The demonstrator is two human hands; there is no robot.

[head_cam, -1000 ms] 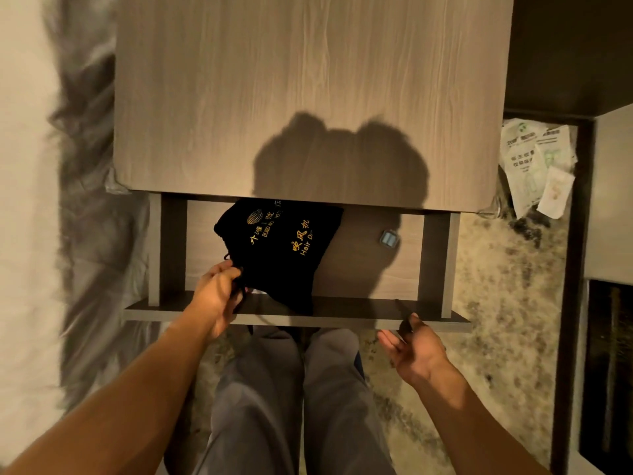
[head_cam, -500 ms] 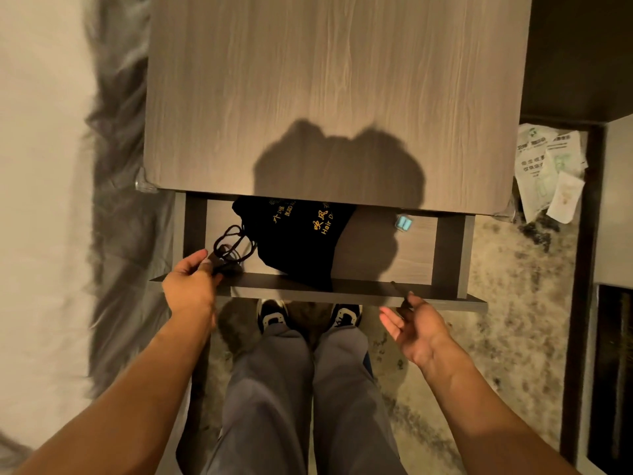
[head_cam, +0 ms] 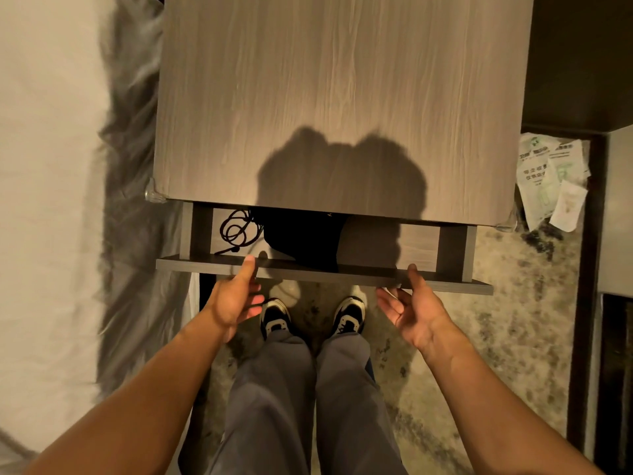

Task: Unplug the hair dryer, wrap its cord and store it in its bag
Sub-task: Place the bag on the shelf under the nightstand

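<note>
A black hair dryer bag [head_cam: 301,238] lies inside the drawer of a wooden nightstand [head_cam: 342,80], mostly hidden under the top. Its looped black drawstring [head_cam: 236,229] lies to its left in the drawer. The hair dryer itself is not visible. My left hand [head_cam: 233,299] has its thumb against the drawer front [head_cam: 325,274], fingers spread below it. My right hand [head_cam: 414,306] is palm up, thumb touching the same front panel further right. Neither hand holds anything.
A bed with white sheet [head_cam: 44,166] and grey cover runs along the left. Paper packets [head_cam: 548,180] lie on the floor at the right beside dark furniture [head_cam: 582,63]. My feet [head_cam: 347,313] stand on the carpet right below the drawer.
My left hand let go of the bag's drawstring and moved to the drawer front. The drawer has slid inward, so most of the bag is now under the top.
</note>
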